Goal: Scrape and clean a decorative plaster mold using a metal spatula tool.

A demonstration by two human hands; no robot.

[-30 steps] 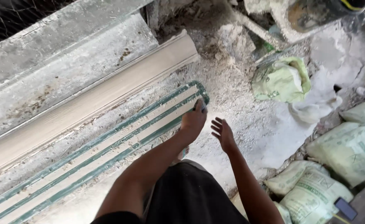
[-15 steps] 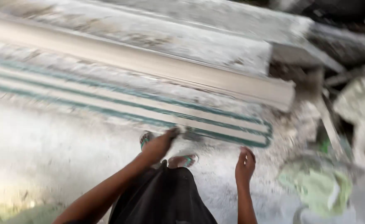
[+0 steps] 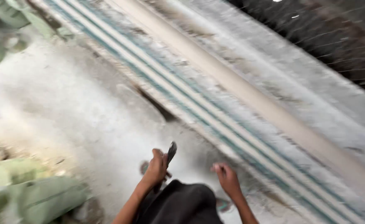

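The head view is blurred by motion. My left hand (image 3: 156,166) is closed around a thin dark flat tool (image 3: 171,152) that sticks up from the fist. My right hand (image 3: 227,179) hangs beside it with fingers curled and nothing in it. Both hands are above my dark shorts (image 3: 180,206) and a dusty white floor (image 3: 79,112). A long mould with green and white stripes (image 3: 199,112) runs diagonally from upper left to lower right, just beyond my right hand. A long pale beige moulding (image 3: 249,95) lies alongside it, further away.
Greenish sacks (image 3: 33,195) lie at lower left, and more green shapes (image 3: 0,25) sit at upper left. A grey slab (image 3: 315,91) runs behind the beige moulding, with a dark mesh area (image 3: 336,37) at upper right. A curved pale piece (image 3: 143,101) rests against the mould.
The view has swung round, so the striped mould now runs diagonally. My left hand has come off the mould and now grips a dark tool. My right hand has curled.
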